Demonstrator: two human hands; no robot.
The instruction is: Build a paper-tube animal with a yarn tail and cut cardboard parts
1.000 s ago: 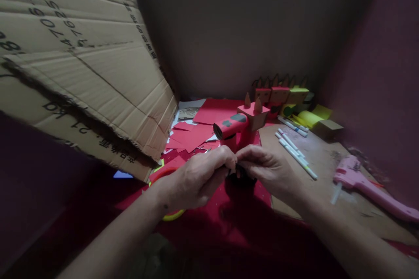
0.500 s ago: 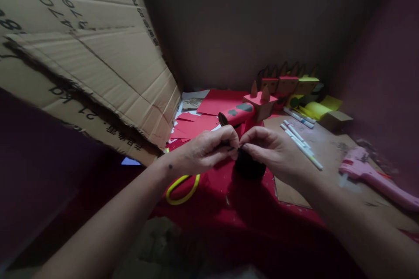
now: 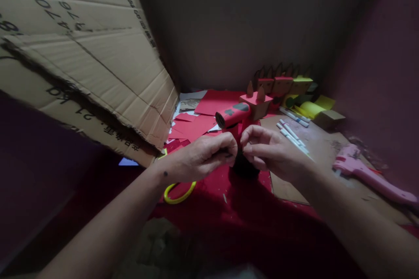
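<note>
My left hand (image 3: 212, 154) is closed, its fingers curled round a small dark piece that is mostly hidden. Close beside it, my right hand (image 3: 271, 150) has bent fingers drawn toward the thumb in a loose pinch; anything between the tips is too small to make out. A slight gap separates the two hands. Behind and below them stands a black rounded object (image 3: 246, 169), partly covered by my right fingers. Just beyond lies a red paper tube (image 3: 234, 115) with dark patches, next to a red-topped cardboard box (image 3: 257, 103) with two pointed ears.
A big cardboard panel (image 3: 108, 74) leans at left. Red paper sheets (image 3: 219, 102), white markers (image 3: 291, 133) and a pink glue gun (image 3: 369, 174) lie about, the gun on a cardboard sheet (image 3: 288, 189). A yellow loop-shaped handle (image 3: 179, 199) sits near my left wrist. Small eared boxes (image 3: 283, 83) line the back.
My right hand has drawn slightly away from my left, and its fingers have loosened a little. The left hand stays closed. The whole view has shifted slightly.
</note>
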